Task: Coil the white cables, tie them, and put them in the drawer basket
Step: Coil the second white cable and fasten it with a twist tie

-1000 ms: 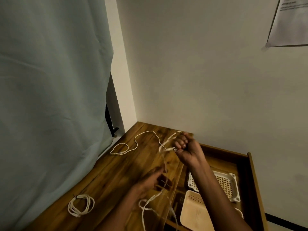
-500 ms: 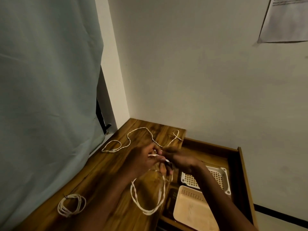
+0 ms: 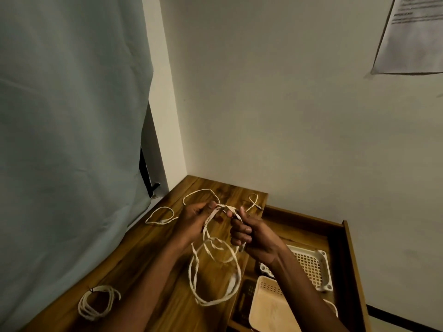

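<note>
Above the wooden table, my left hand and my right hand both grip one white cable. Its loops hang down between my hands over the table's right edge. The rest of that cable trails away across the tabletop toward the far corner. A coiled, tied white cable lies at the table's near left. To the right an open drawer holds a white mesh basket and a beige basket.
A grey-green curtain hangs along the table's left side. White walls close the corner behind the table. A printed sheet of paper is stuck on the wall at the upper right. A dark object sits in the drawer beside the beige basket.
My right hand came down from its raised position to meet my left hand. The cable now hangs in larger, wider loops between both hands. The camera view shifted slightly.
</note>
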